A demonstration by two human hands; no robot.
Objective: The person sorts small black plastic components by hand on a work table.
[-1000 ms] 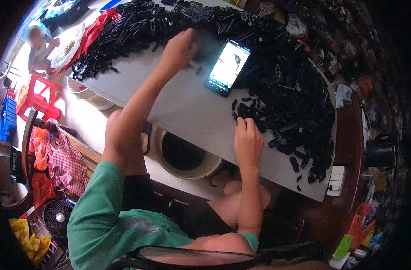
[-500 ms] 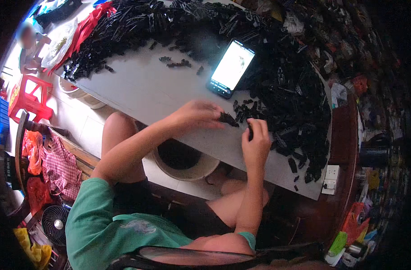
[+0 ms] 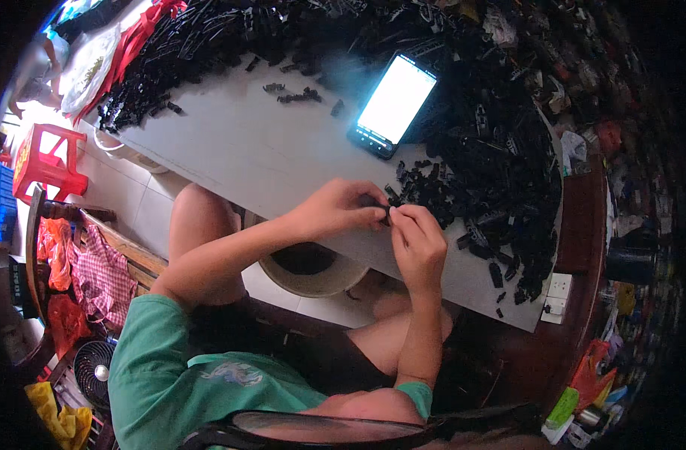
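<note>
My left hand [image 3: 338, 208] is closed on a small black plastic part [image 3: 371, 201], over the near edge of the white table [image 3: 230, 142]. Thumb and fingers of my right hand [image 3: 420, 246] pinch together at the right end of that part, the two hands almost touching. Whether the right fingers grip this part or another small piece is hard to see, as the fingertips cover it. Just beyond my hands lies a loose group of small black plastic pieces [image 3: 424, 182].
A lit phone [image 3: 395, 105] rests beside a large heap of black plastic parts [image 3: 485, 150] curving round the table. Below the table edge stands a pale bucket [image 3: 343, 281]. At left are a red stool [image 3: 50, 161], a wooden bench [image 3: 136, 262] and another person's arm [image 3: 52, 71].
My hands have come together, the left moving right and the right moving slightly left; their fingers now meet at the black part. My view has shifted slightly.
</note>
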